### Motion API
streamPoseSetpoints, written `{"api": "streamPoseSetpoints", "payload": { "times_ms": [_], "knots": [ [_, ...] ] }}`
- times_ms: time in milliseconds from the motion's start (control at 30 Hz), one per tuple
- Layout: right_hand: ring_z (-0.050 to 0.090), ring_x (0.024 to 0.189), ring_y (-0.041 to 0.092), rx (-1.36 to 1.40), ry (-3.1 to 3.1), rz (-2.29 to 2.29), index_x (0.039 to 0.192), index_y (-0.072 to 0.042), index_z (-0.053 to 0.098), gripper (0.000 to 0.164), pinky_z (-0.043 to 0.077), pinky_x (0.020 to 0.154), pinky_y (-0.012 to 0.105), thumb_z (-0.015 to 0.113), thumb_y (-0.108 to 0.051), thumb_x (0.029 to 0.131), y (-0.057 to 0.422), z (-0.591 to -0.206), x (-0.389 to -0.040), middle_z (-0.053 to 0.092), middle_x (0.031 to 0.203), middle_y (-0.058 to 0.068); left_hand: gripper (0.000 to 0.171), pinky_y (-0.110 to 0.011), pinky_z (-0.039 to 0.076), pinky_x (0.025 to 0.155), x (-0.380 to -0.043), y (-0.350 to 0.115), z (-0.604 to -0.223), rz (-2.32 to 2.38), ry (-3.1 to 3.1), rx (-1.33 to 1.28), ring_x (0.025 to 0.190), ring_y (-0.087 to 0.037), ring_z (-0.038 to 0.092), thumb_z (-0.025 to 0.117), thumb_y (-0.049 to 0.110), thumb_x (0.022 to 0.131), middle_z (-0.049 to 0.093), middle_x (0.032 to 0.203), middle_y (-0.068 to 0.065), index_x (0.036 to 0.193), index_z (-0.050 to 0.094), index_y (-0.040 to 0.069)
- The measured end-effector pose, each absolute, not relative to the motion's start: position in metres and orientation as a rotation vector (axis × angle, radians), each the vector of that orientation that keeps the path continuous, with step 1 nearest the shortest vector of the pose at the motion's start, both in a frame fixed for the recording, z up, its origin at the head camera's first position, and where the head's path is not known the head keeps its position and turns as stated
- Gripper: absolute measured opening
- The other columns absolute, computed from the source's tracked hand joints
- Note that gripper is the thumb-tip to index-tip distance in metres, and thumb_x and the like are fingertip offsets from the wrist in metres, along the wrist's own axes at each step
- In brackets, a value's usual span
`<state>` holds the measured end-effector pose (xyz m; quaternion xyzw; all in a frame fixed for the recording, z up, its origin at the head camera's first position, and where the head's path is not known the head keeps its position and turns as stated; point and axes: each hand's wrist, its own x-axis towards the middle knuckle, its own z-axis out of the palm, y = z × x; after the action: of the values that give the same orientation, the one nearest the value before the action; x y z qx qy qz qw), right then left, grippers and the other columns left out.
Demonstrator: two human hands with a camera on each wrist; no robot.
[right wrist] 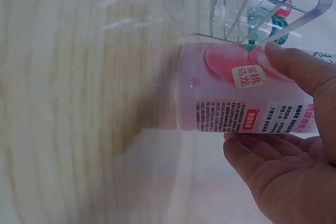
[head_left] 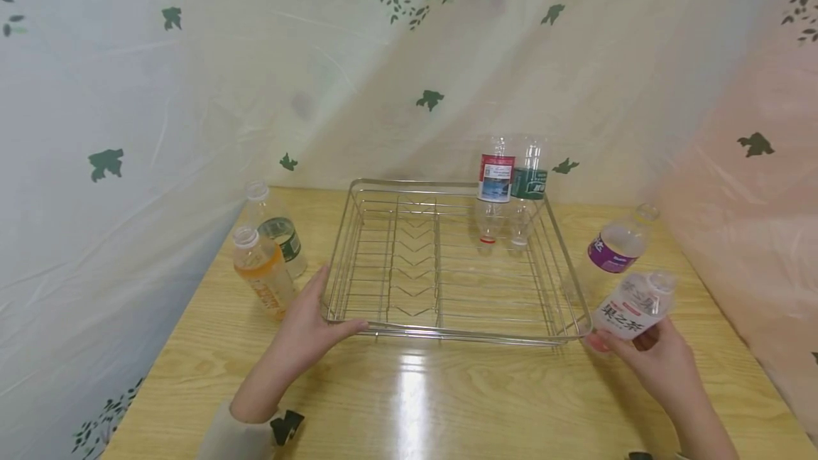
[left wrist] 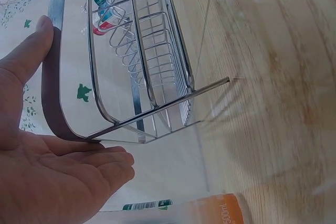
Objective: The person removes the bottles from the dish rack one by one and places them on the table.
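Remotely, I see left hand (head_left: 308, 329), fingers spread against rack (head_left: 441, 334), right hand (head_left: 660, 362) pinching pink bottle (head_left: 629, 309), purple-labelled bottle (head_left: 609, 255) beyond its fingers.

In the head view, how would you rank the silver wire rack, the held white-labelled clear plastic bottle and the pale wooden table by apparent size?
1. Pale wooden table
2. Silver wire rack
3. White-labelled bottle
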<state>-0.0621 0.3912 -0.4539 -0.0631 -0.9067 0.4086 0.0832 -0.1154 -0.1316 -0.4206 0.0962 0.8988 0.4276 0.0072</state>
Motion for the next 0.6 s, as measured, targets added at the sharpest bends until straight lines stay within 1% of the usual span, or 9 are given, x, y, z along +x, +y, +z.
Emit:
{"api": "streamPoseSetpoints", "payload": {
  "times_ms": [133,200,233,300,333,400,467,533,600],
  "knots": [
    [0.048,0.102,-0.013,-0.16,-2.701,1.223,0.145,-0.001,0.042,0.074,0.045,0.082,0.005,0.082,-0.029,0.089,0.392,-0.455,-0.062,0.056,0.132,0.026,0.124,-0.058,0.021,0.118,-0.115,-0.131,-0.42,1.332,2.81,0.293,0.146,-0.047,0.021,0.087,0.052,0.076,0.018,0.162,-0.028,0.159,0.016,-0.006],
    [0.05,0.105,-0.008,-0.16,-2.709,1.221,0.145,-0.001,0.041,0.074,0.045,0.083,0.005,0.081,-0.03,0.09,0.392,-0.455,-0.062,0.056,0.133,0.025,0.124,-0.058,0.021,0.117,-0.116,-0.131,-0.42,1.329,2.81,0.291,0.146,-0.047,0.021,0.087,0.053,0.075,0.018,0.162,-0.028,0.159,0.016,-0.006],
    [0.052,0.107,-0.004,-0.165,-2.715,1.22,0.145,-0.001,0.042,0.074,0.044,0.083,0.005,0.081,-0.031,0.09,0.391,-0.454,-0.061,0.056,0.134,0.024,0.124,-0.058,0.021,0.117,-0.116,-0.131,-0.42,1.331,2.809,0.291,0.146,-0.047,0.021,0.087,0.052,0.075,0.018,0.162,-0.028,0.159,0.016,-0.006],
    [0.057,0.115,0.011,-0.176,-2.721,1.213,0.145,-0.002,0.042,0.074,0.043,0.085,0.005,0.08,-0.034,0.091,0.392,-0.453,-0.06,0.056,0.135,0.023,0.125,-0.059,0.021,0.117,-0.116,-0.131,-0.421,1.332,2.808,0.291,0.146,-0.047,0.021,0.087,0.052,0.075,0.018,0.162,-0.028,0.159,0.016,-0.006],
    [0.057,0.119,0.02,-0.18,-2.721,1.215,0.146,-0.002,0.042,0.074,0.042,0.086,0.004,0.08,-0.034,0.091,0.391,-0.452,-0.06,0.055,0.136,0.023,0.125,-0.059,0.021,0.117,-0.116,-0.132,-0.421,1.332,2.807,0.292,0.146,-0.047,0.02,0.087,0.052,0.075,0.018,0.162,-0.028,0.159,0.015,-0.006],
    [0.052,0.127,0.035,-0.192,-2.709,1.23,0.148,-0.005,0.041,0.075,0.039,0.089,0.003,0.079,-0.035,0.091,0.391,-0.449,-0.059,0.053,0.139,0.024,0.126,-0.059,0.021,0.117,-0.116,-0.132,-0.421,1.33,2.808,0.294,0.146,-0.047,0.02,0.087,0.053,0.074,0.018,0.162,-0.028,0.159,0.015,-0.006],
    [0.044,0.134,0.045,-0.207,-2.688,1.244,0.152,-0.007,0.04,0.077,0.036,0.092,0.003,0.079,-0.035,0.091,0.391,-0.447,-0.058,0.05,0.144,0.026,0.126,-0.06,0.021,0.117,-0.116,-0.132,-0.421,1.33,2.809,0.296,0.146,-0.048,0.02,0.087,0.054,0.074,0.018,0.162,-0.029,0.159,0.015,-0.006],
    [0.039,0.138,0.045,-0.233,-2.654,1.257,0.155,-0.007,0.037,0.08,0.034,0.095,0.003,0.079,-0.033,0.092,0.39,-0.444,-0.057,0.046,0.148,0.028,0.127,-0.06,0.021,0.117,-0.115,-0.132,-0.421,1.328,2.813,0.296,0.146,-0.048,0.021,0.087,0.055,0.074,0.018,0.162,-0.029,0.159,0.015,-0.006],
    [0.036,0.141,0.043,-0.277,-2.621,1.26,0.156,-0.004,0.033,0.084,0.032,0.097,0.004,0.079,-0.032,0.092,0.39,-0.442,-0.056,0.042,0.151,0.029,0.127,-0.061,0.021,0.117,-0.115,-0.132,-0.422,1.323,2.818,0.297,0.146,-0.049,0.021,0.087,0.055,0.074,0.018,0.162,-0.029,0.159,0.016,-0.006]
  ]
}}
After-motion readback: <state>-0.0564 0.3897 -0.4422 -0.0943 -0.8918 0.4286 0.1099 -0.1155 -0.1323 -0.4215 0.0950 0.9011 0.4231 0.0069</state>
